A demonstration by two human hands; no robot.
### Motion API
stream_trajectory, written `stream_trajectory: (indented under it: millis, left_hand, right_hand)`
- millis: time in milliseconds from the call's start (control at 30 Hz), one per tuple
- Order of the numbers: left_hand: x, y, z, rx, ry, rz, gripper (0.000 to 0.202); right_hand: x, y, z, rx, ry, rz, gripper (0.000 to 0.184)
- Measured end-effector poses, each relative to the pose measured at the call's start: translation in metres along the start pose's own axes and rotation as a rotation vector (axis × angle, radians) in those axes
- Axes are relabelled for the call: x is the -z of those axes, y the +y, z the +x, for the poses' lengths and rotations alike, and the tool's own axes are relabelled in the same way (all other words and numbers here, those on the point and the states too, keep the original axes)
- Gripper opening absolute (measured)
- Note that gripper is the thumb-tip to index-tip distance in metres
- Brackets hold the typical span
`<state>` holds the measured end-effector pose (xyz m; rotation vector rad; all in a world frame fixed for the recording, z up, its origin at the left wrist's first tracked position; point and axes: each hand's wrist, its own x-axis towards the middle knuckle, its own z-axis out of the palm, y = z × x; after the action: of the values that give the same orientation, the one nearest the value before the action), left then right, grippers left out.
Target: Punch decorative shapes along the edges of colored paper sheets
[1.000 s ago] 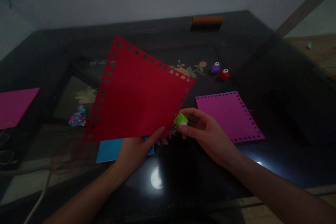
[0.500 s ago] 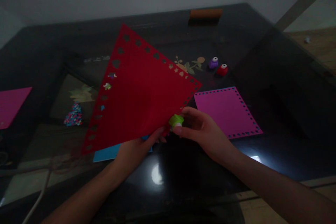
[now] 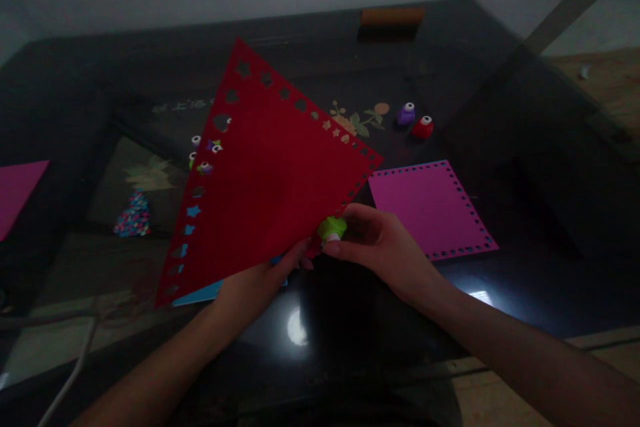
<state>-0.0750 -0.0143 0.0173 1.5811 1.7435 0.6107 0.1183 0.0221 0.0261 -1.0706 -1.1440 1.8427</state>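
Note:
A red sheet of paper is tilted up off the table, with star, heart and other shapes cut along its edges. My left hand pinches its lower edge, the thumb showing in front. Against the sheet's lower right edge sits a small green craft punch with a white part. My right hand grips this punch between thumb and fingers. Whether the punch's slot is over the paper's edge I cannot tell. A blue sheet lies partly hidden beneath the red one.
On the right lies a pink sheet with punched edges. Purple and red punches stand behind it; more peek out behind the red paper. A heap of confetti, another pink sheet and a brown roll rest on the dark table.
The red sheet has tilted slightly, so more punches show past its left edge and blue shows through its holes. Both hands keep their hold, and the view has shifted a little.

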Motion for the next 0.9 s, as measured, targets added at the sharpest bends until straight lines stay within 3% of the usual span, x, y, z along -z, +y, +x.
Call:
stream_trajectory:
  millis: [133,367,633,900]
  left_hand:
    - [-0.0007,0.0090,0.0016,-0.076,0.033,0.121,0.031]
    - [-0.0002,0.0091,0.0014,-0.132,0.029,0.216,0.029]
    - [-0.0006,0.0075,0.0007,-0.142,0.093,0.209,0.028]
    - [-0.0018,0.0055,0.0011,-0.153,0.043,0.154,0.033]
  right_hand:
    - [-0.0005,-0.0014,-0.0007,0.001,0.001,-0.007,0.029]
    - [-0.0005,-0.0022,-0.0004,0.002,0.009,-0.020,0.028]
    - [-0.0018,-0.0016,-0.0003,-0.007,-0.002,-0.006,0.027]
    - [-0.0022,-0.0001,0.0000,-0.004,-0.013,-0.011,0.026]
